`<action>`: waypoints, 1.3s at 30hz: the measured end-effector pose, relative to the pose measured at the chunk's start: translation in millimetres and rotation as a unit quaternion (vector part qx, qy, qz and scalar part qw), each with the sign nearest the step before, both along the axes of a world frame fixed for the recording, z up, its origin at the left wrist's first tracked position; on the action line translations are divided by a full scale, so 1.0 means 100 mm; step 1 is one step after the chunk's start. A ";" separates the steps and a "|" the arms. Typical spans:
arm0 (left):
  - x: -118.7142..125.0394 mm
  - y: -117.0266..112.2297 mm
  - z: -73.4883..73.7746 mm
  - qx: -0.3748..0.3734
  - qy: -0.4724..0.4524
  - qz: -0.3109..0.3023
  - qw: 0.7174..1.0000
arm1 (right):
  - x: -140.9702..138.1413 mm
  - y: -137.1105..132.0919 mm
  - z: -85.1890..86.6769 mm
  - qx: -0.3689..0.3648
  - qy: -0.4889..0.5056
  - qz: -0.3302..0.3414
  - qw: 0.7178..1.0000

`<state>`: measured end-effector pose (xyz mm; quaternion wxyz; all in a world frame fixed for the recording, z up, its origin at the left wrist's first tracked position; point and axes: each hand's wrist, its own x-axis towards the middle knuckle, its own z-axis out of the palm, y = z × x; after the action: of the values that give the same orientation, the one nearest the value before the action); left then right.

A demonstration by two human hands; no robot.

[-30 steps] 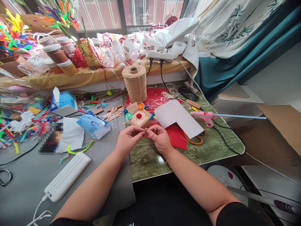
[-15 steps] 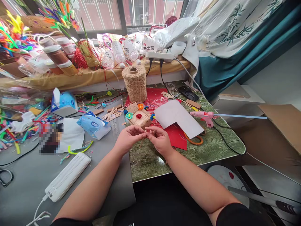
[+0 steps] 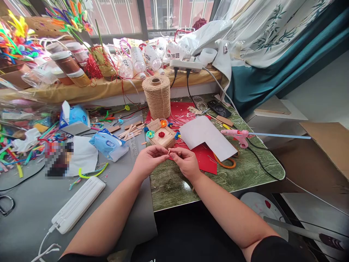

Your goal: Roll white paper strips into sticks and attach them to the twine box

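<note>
My left hand (image 3: 149, 162) and my right hand (image 3: 187, 164) meet over the near part of the green wood-patterned table. Both are closed, fingertips pinching a small thin wooden stick (image 3: 168, 152); most of it is hidden by the fingers. Just beyond the hands sits a square box of wooden sticks (image 3: 170, 137). A red flower (image 3: 161, 134) lies on its top, with orange, teal and blue flowers around its edges and a small wooden sign (image 3: 154, 125) at the back left corner.
Behind the box stands a twine spool (image 3: 156, 96). To the right are white paper (image 3: 204, 134) over red sheets and a pink glue gun (image 3: 238, 135) with a long glue stick. Craft sticks (image 3: 132, 131), tissue packs (image 3: 107, 145) and a white power strip (image 3: 78, 204) lie left.
The wooden stick has turned between my fingers; its lower end, which hung below the hands, no longer shows. Both hands have stayed in nearly the same place.
</note>
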<state>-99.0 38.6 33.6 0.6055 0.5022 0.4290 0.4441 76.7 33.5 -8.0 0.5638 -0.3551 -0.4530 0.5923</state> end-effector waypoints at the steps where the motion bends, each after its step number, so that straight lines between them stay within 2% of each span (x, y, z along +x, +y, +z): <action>1: 0.00 0.00 0.00 0.003 0.011 -0.001 1.000 | 0.00 0.00 0.00 -0.006 -0.001 0.000 1.000; 7: 0.02 -0.03 -0.02 0.055 0.108 0.013 0.993 | 0.00 0.03 0.02 -0.064 0.035 0.017 0.997; 13: -0.02 -0.05 0.02 0.113 0.219 0.018 0.969 | 0.01 0.02 0.04 -0.068 0.044 0.019 0.997; 21: -0.08 0.00 0.06 0.184 0.262 -0.043 0.946 | 0.05 0.05 0.06 -0.066 0.046 0.019 0.997; 26: -0.10 0.03 -0.01 0.136 0.265 -0.040 0.954 | 0.03 0.05 0.04 -0.037 0.025 0.047 0.998; 29: -0.10 0.04 -0.02 0.077 0.226 -0.036 0.970 | 0.04 0.06 0.09 -0.019 0.017 0.035 0.999; 31: -0.10 0.05 0.00 0.025 0.154 -0.025 0.987 | 0.09 0.07 0.14 -0.003 0.003 0.008 1.000; 34: -0.10 0.06 0.03 -0.047 0.006 0.004 0.999 | 0.26 0.06 0.22 0.045 -0.120 -0.017 0.992; 36: -0.10 0.06 0.05 -0.088 -0.073 0.015 0.993 | 0.40 0.03 0.25 0.103 -0.269 -0.001 0.958; 39: -0.09 0.07 0.05 -0.135 -0.134 0.027 0.981 | 0.55 -0.05 0.22 0.197 -0.442 0.014 0.875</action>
<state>-108.2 45.3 38.9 0.7072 0.3399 0.4136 0.4618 132.1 29.0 14.3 0.3545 -0.4553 -0.7671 0.2803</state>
